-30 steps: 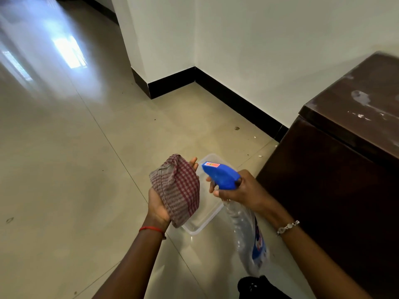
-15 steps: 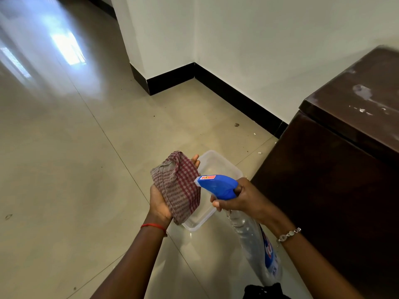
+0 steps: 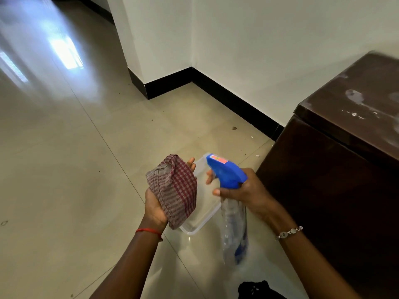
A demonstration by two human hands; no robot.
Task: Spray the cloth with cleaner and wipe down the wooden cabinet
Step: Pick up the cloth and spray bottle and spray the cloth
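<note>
On the blue spray head, a small red and orange sticker showed near the nozzle, but its writing was too small to read. The spray bottle [image 3: 234, 229] had a clear plastic body, crinkled and shiny, with a blue label on its lower side which was blurred. The right hand [image 3: 244, 190] gripped the neck of the bottle, with the fingers curled around it below the trigger, and the nozzle pointed to the cloth [image 3: 174, 190]. This cloth was woven, with red and pale checks and stripes, folded into a soft bundle. It lay in the left hand [image 3: 155, 207], whose fingers were half bent under it and held it from below. Under both hands, a clear plastic container [image 3: 203, 214] with round corners stood on the glossy beige floor tiles. The wooden cabinet [image 3: 336, 169], dark brown and smooth, stood at the right, near the bottle, with pale dusty marks on its top.
</note>
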